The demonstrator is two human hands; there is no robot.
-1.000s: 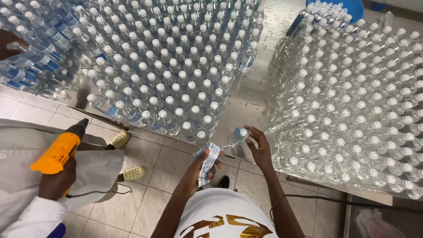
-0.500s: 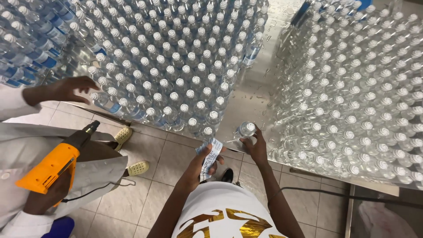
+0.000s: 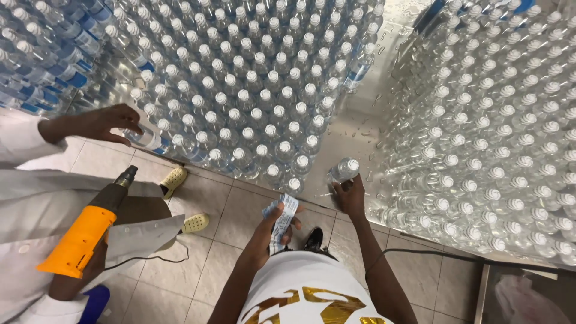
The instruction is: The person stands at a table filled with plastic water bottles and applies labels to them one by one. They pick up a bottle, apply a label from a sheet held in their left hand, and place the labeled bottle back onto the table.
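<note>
- Head view: the right hand (image 3: 351, 198) has its fingers closed on a clear bottle (image 3: 343, 170) standing on the wet steel worktop (image 3: 354, 129), at 2 o'clock from the left hand (image 3: 271, 225); it may slip or tip.
- The left hand's fingers pinch a label strip (image 3: 282, 221); a weak pinch could drop it onto the tiled floor (image 3: 219, 216).
- At 9 o'clock, a co-worker's heat gun (image 3: 84, 231) points toward the packed bottles (image 3: 240, 78); it could scorch them.

Only labels here: a small stack of white-and-blue paper label sleeves (image 3: 282, 220) near the table's front edge, plus blue-and-white wrap labels on the clear plastic bottles (image 3: 57, 72) far left.
</note>
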